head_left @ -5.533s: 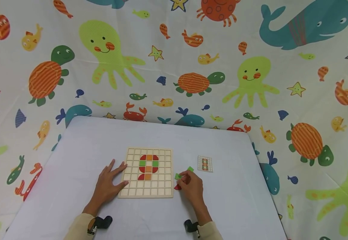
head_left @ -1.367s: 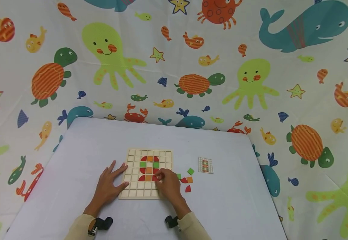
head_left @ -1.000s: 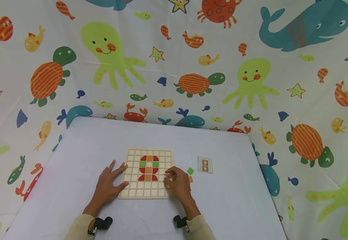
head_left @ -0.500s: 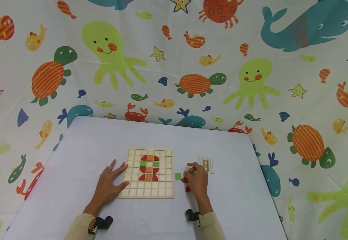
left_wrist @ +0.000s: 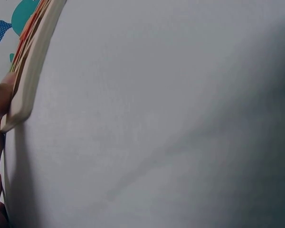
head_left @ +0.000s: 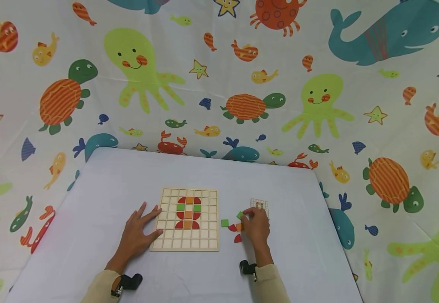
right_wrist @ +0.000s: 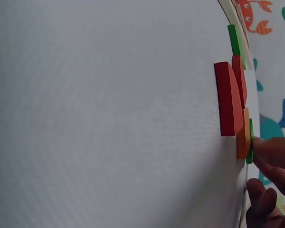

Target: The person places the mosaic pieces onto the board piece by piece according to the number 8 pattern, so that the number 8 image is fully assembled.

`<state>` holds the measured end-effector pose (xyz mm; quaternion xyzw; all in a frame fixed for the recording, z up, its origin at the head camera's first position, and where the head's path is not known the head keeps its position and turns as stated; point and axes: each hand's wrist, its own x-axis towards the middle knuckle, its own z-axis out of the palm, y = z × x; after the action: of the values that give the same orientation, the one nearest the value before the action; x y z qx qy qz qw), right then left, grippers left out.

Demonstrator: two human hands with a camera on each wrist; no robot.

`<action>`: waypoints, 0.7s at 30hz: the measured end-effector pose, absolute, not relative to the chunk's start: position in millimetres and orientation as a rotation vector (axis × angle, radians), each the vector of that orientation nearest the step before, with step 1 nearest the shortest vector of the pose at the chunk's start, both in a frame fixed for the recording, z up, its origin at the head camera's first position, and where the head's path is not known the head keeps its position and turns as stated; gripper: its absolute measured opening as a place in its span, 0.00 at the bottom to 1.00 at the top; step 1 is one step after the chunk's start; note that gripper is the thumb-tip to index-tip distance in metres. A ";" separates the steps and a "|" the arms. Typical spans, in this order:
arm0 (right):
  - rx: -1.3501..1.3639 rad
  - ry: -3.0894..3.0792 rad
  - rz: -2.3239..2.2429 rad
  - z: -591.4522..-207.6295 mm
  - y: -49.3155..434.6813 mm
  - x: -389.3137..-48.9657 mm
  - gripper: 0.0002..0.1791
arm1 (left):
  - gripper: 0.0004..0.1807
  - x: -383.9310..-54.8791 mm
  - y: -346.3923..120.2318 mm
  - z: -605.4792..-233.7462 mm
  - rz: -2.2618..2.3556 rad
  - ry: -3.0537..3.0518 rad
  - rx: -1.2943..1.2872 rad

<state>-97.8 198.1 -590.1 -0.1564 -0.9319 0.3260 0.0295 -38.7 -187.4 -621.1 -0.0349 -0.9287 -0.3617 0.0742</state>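
Square green tile (head_left: 239, 215) lies askew, left of right hand (head_left: 257, 227), touching its fingers; whether pinched, I cannot tell. Left hand (head_left: 137, 229) has fingers apart.

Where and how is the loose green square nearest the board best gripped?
Probably pinch the green square by its near and far edges, coming from above. It lies flat; those edges look mostly free, with the board on its left and a red piece at its near right corner.

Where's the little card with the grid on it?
In the head view, the little card lies right of the wooden board, just beyond the right hand, which hides part of it.
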 end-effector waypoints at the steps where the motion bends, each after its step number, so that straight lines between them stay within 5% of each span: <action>1: -0.475 -2.876 1.011 -589.6 197.6 -97.7 0.05 | 0.41 -38.6 -187.4 -621.1 -1.085 -2.787 -0.104; 21: -0.301 -2.832 1.209 -583.8 175.6 -85.6 0.15 | 0.41 -39.2 -189.2 -624.0 -1.076 -2.804 -0.094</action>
<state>-85.6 175.6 -583.8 -0.0971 -0.9151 0.3906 0.0237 -39.2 -189.2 -624.0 -0.0314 -0.9310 -0.3572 0.0682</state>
